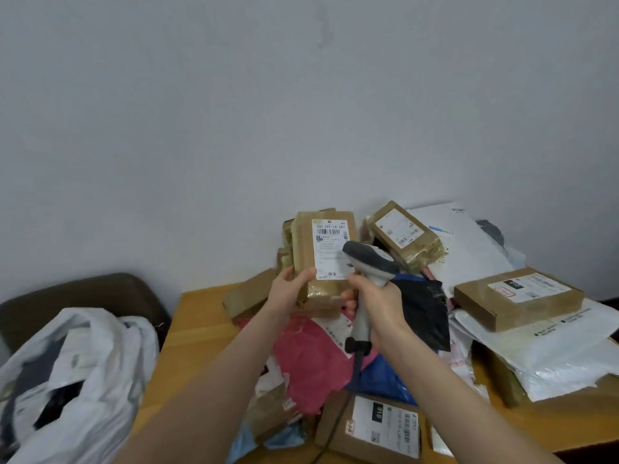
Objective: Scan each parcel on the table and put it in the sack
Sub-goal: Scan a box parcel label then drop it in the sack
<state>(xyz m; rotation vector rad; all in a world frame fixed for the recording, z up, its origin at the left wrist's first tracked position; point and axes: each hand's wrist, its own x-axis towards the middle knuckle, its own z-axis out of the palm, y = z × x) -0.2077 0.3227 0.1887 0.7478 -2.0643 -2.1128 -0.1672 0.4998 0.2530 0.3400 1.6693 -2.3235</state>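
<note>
You hold a brown, tape-wrapped cardboard parcel [322,262] upright above the wooden counter [197,329]; your left hand [293,289] grips its lower end, fingers [305,275] curled round the bottom edge; the parcel's white printed shipping label [331,249] faces you, barcode near the top.

Your right hand [380,304] holds a grey and white handheld barcode scanner [368,262], its fingers [355,283] wrapped tight round the grip; the scanner's head lies just in front of the label's right edge, covering part of it; a dark cable [356,368] hangs from the bottom of the handle.

Beneath your hands the counter carries a heap of other parcels: a pink plastic mailer [301,356], a blue plastic mailer [382,380] and a black plastic mailer [422,313] lie overlapping; a small brown cardboard box with a white label [371,426] sits at the near edge; a flat brown cardboard box [516,298] rests on white plastic mailers [552,353] to the right; a second tape-wrapped brown parcel [405,236] lies tilted at the back near the wall.

The white plastic sack [77,370] stands open to your left, beside the counter, with dark and white items inside; a dark brown seat [83,296] is behind it.
</note>
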